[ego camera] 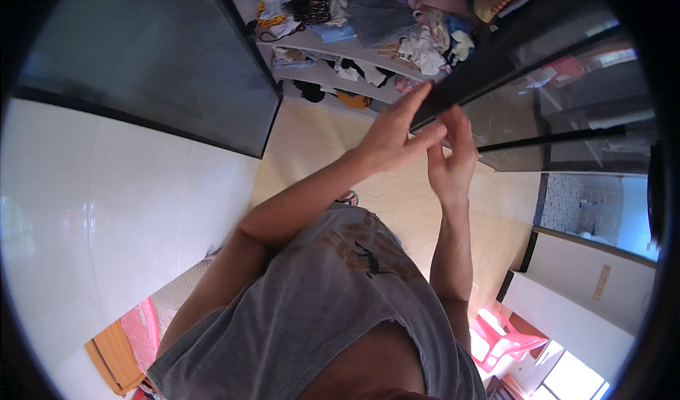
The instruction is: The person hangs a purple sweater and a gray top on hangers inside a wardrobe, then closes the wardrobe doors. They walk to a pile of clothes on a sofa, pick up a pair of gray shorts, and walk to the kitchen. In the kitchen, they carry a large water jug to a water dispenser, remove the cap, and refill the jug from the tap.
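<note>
A dark-framed glass door point(473, 84) slants in from the upper right. My left hand point(396, 137) is at its near corner, with the fingers along one side of the frame and the thumb on the other. Close beside it, my right hand point(454, 163) is raised with bent fingers at the frame's lower edge. The left thumb overlaps the right fingers, so the right hand's contact with the door is partly hidden. Beyond the door stands an open wardrobe, its shelves point(321, 43) loaded with crumpled clothes point(425, 49).
Another dark-framed glass door point(143, 54) stands at the left, beside a glossy white panel point(122, 187). Below is a beige floor point(303, 139). Glass panels point(574, 118) line the right side. A pink plastic chair point(504, 341) is at the lower right.
</note>
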The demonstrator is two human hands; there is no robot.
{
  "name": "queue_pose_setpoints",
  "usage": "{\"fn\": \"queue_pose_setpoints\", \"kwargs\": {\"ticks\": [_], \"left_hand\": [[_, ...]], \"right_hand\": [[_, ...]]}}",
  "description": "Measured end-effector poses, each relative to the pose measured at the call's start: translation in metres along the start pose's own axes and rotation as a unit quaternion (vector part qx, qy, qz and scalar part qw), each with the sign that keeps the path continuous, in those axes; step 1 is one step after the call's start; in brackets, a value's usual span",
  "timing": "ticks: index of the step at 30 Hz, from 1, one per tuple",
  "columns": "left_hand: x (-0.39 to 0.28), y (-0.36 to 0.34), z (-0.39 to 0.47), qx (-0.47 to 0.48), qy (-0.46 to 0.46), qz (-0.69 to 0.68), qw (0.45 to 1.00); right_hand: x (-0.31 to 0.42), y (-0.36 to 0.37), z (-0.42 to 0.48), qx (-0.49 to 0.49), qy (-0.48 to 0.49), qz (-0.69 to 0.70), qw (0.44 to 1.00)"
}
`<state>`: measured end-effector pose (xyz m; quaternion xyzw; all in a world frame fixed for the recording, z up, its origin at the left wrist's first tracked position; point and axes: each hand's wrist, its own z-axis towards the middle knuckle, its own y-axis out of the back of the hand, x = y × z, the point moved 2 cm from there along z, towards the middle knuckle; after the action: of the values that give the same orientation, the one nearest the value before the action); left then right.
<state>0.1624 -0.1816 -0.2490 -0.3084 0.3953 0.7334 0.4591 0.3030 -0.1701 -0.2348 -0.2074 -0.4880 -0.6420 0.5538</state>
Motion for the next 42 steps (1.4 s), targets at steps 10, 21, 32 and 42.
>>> {"fn": "queue_pose_setpoints", "kwargs": {"ticks": [10, 21, 32, 42], "left_hand": [[0.038, 0.157, -0.028, -0.123, 0.152, 0.034, 0.980], [-0.043, 0.394, -0.070, -0.524, -0.055, 0.310, 0.791], [-0.079, 0.462, -0.053, -0.561, 0.026, 0.385, 0.733], [-0.112, 0.392, -0.065, -0.511, -0.014, 0.359, 0.781]], "right_hand": [[-0.027, -0.106, 0.127, 0.029, -0.010, 0.032, 0.999], [0.021, -0.149, 0.116, -0.034, 0.206, -0.159, 0.965], [0.084, -0.170, 0.117, -0.010, 0.215, -0.012, 0.976], [0.113, -0.177, 0.102, 0.036, 0.222, 0.042, 0.973]]}}
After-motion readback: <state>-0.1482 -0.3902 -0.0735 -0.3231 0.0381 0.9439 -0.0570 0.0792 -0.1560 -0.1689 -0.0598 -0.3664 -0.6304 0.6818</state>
